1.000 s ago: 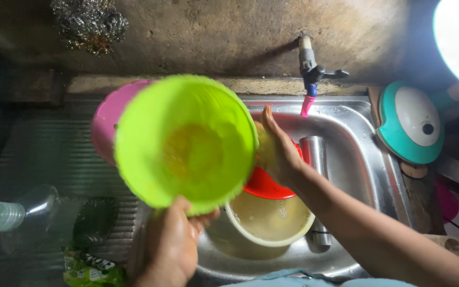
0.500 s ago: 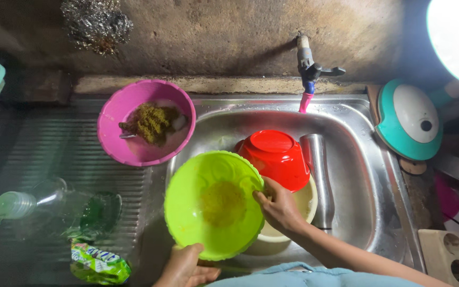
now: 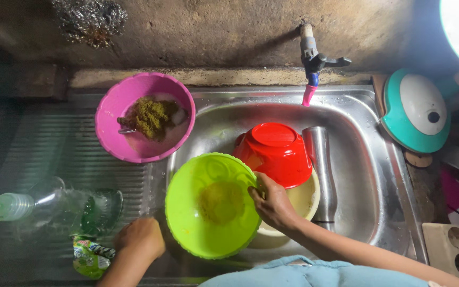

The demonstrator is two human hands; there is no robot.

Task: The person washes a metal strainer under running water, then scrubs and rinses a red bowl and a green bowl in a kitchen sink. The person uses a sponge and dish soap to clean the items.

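My right hand grips the right rim of a lime green plastic bowl, which sits tilted at the sink's left edge. The bowl's bottom carries a yellowish smear. My left hand rests on the drainboard beside a small green sachet and holds nothing I can see; its fingers are curled. A red bowl lies upside down on a cream bowl in the sink. A steel tumbler lies on its side to their right.
A pink bowl with a green scrubber stands at the sink's back left. A clear bottle lies on the drainboard. A tap is above the steel sink. A teal lid and socket block are at the right.
The green bowl has come down from in front of the camera to the sink's left edge. My left hand let go of it and moved left onto the drainboard.
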